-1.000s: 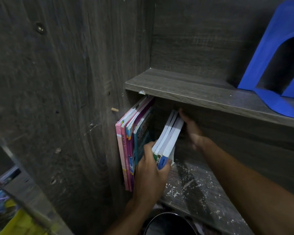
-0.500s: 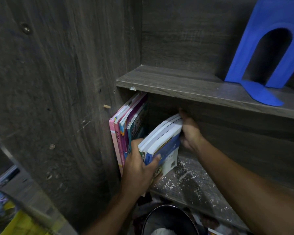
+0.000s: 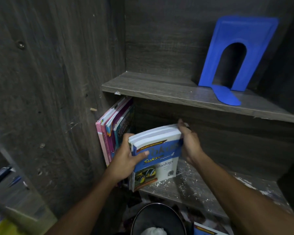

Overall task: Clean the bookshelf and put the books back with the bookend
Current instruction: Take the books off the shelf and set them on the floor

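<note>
Blue book [image 3: 157,160] cover: red banner "PELANGI BESTSELLER"; yellow "Sukses"; "Tingkatan 4"; "Biologi" on white lower half; large top title blurred. Pink book [image 3: 104,139] spine: "SCIENCE". Teal book [image 3: 124,130] cover: large word, unreadable.

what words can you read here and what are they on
"PELANGI BESTSELLER": banner atop the blue book cover.
"Sukses": same cover, yellow letters.
"Tingkatan 4": same cover.
"Biologi": same cover, white part.
"SCIENCE": spine of the pink book.
The blue book's biggest title and the teal book lettering: too blurred to read.
</note>
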